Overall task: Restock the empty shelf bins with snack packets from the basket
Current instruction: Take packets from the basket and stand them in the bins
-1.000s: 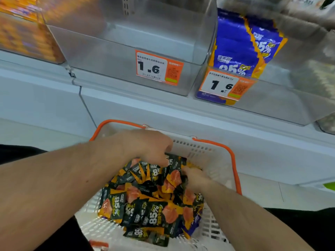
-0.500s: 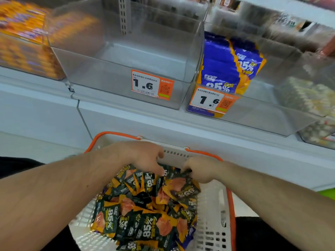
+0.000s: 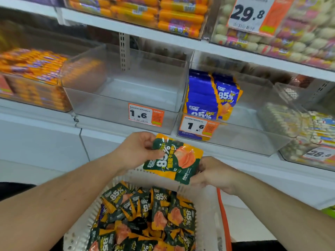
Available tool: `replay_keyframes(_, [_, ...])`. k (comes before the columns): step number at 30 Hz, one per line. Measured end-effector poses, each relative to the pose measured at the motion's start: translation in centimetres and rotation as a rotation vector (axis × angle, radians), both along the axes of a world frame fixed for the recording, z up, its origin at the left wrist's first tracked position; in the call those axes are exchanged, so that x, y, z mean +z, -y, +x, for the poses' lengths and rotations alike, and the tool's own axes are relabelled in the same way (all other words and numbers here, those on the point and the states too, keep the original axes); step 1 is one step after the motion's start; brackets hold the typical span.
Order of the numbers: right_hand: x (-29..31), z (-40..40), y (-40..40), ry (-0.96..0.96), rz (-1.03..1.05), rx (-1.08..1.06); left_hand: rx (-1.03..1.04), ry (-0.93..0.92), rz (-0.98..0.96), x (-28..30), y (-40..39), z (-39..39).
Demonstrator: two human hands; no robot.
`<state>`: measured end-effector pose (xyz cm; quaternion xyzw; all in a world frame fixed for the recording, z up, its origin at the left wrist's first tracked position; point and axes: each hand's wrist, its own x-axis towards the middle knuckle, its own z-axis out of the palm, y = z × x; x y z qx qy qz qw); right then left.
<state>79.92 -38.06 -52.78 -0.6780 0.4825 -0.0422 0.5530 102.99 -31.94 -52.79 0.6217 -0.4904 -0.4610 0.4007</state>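
A stack of green-and-orange snack packets (image 3: 174, 158) marked 85% is held above the basket, just below the shelf edge. My left hand (image 3: 137, 149) grips its upper left end and my right hand (image 3: 213, 171) pinches its lower right end. Below them the white basket (image 3: 212, 214) with an orange handle holds several more of the same packets (image 3: 150, 220). Straight ahead on the shelf stands an empty clear bin (image 3: 123, 91) with a 1.6 price tag.
The clear bin to the right (image 3: 250, 131) holds a few upright blue 85% packets (image 3: 208, 95). Orange packets (image 3: 30, 69) fill the bin at left; pale wrapped snacks (image 3: 308, 124) fill the far right. The shelf above carries orange sausages (image 3: 163, 13) and a 29.8 tag.
Both hands have lifted out of the basket with a stack of green packets between them, up toward the shelf. The view has tilted upward, so an upper shelf now shows.
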Motion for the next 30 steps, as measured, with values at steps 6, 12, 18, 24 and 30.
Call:
replay_keyframes(6, [4.1,2.8,0.4,-0.016,-0.665,-0.082,-0.095,0.306,-0.173,3.4,0.9,1.8])
replay_keyframes(12, [7.1,9.0,2.1,0.112,-0.345,0.048,-0.09,0.405,-0.27,7.9,2.8,4.5])
replay_keyframes(18, [11.8,16.1,7.3,0.338,0.008,-0.213,0.513,0.414,-0.462,10.3,5.3,12.1])
replay_keyframes(24, [10.8,25.8,16.0,0.271,-0.24,-0.364,0.666,0.989,-0.445,7.3,7.4,19.2])
replay_keyframes(30, [6.8,33.4,22.2,0.18,-0.254,-0.324,0.692,0.876,-0.389,6.3,8.6,21.6])
